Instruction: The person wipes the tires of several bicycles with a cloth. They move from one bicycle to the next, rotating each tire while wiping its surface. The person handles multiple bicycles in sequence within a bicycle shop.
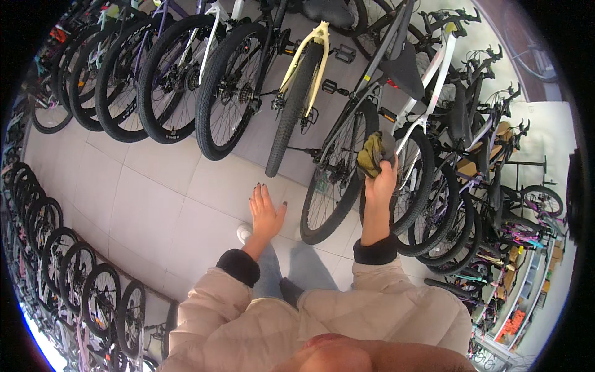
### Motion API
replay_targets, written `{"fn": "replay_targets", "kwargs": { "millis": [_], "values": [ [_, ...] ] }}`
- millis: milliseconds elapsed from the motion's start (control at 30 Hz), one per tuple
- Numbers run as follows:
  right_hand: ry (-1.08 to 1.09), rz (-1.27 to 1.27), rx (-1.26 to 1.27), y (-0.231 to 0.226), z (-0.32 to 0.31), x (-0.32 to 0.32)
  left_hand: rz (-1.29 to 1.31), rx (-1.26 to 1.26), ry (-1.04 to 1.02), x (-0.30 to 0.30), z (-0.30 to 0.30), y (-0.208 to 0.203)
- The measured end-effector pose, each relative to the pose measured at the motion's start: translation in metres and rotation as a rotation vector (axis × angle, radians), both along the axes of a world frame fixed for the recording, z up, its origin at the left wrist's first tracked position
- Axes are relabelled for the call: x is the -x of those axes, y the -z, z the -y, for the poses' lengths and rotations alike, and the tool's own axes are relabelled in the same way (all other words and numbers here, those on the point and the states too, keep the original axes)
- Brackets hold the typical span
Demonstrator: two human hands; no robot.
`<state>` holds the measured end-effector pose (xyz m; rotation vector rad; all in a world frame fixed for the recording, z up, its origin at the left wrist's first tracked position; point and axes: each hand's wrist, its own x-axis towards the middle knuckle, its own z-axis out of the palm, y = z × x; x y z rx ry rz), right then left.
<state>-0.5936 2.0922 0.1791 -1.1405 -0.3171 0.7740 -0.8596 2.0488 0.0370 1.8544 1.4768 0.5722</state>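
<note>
My right hand (381,183) is closed around a bunched cloth (370,155), yellow-green with a dark grey part. It is raised beside the rear wheel (327,228) of a dark grey bicycle, and I cannot tell whether the cloth touches the bike. My left hand (266,214) is empty, its fingers stretched out over the tiled floor. A cream bicycle frame (305,49) with a black knobby tyre (291,124) stands just beyond the left hand. To the right of the cloth is a white bicycle (426,99) with a black tyre.
Bicycles stand close together along the far side, with tyres (214,118) facing me. Another row of wheels (99,297) runs down the left. Shelves (524,291) with boxes and smaller bikes are at the right. Pale tiled floor (149,211) lies between the rows.
</note>
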Motion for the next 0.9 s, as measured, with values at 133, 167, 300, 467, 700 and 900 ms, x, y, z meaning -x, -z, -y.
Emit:
{"fn": "replay_targets", "kwargs": {
  "millis": [133, 167, 300, 467, 700, 900],
  "values": [
    [0.009, 0.046, -0.078, -0.006, -0.044, 0.008, 0.025, -0.018, 0.025, 0.015, -0.023, 0.012],
    [-0.006, 0.046, -0.114, -0.005, -0.059, 0.005, 0.036, -0.012, 0.036, 0.014, -0.031, 0.013],
    [-0.031, 0.029, -0.109, 0.011, -0.138, -0.014, 0.032, -0.006, 0.090, -0.005, -0.081, 0.019],
    [0.051, 0.289, 0.163, 0.053, -0.285, -0.048, 0.008, -0.041, 0.161, -0.037, -0.152, 0.029],
    [-0.344, 1.485, 0.776, 0.143, -0.434, -0.079, 0.080, 0.138, 0.131, -0.078, -0.198, 0.048],
    [-0.456, 1.295, 0.799, 0.159, -0.442, -0.083, -0.052, 0.173, 0.180, -0.080, -0.199, 0.048]
  ]
}}
